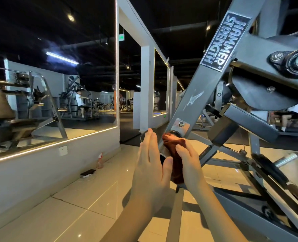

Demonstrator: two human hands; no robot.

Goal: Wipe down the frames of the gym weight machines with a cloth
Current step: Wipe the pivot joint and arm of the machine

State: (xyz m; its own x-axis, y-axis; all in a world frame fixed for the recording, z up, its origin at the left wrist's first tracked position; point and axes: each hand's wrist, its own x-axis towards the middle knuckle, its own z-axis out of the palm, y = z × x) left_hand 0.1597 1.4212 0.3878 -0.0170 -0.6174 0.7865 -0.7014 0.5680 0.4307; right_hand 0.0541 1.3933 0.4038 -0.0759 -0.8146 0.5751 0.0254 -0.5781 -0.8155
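Left hand [150, 165]: fingers [151, 144] straight and pressed together, pointing up and away, holding nothing; the fingertips lie against a dark round end piece [143, 135] at the foot of the machine, and the thumb [167, 165] reaches sideways to the lower edge of the cloth. Right hand [191, 165]: fingers [183, 151] curled over the cloth [177, 159] and gripping it from the right side. Cloth: rust-brown, bunched and wrapped along a short metal stub, lying between the two hands, its upper end touching the bolted plate [180, 126] where the frame bar ends. Frame bar [202, 88]: grey painted steel, running diagonally up to the right from the hands, scuffed with pale scratches midway, carrying a nameplate [225, 42] that reads HAMMER STRENGTH. Pivot bearing [294, 62]: bolted to the machine at upper right. Weight peg [286, 158]: chrome, jutting from the lower frame, well to the right of the hands. Spray bottle [100, 160]: upright on the tiled floor [92, 198] by the wall, to the left of the hands. Power strip [88, 172]: on the floor just beside the bottle, with a dark flat item lying on it. Wall socket [63, 150]: white, above them. Mirror [48, 75]: large, edged with a light strip, reflecting other gym machines and a seated person.
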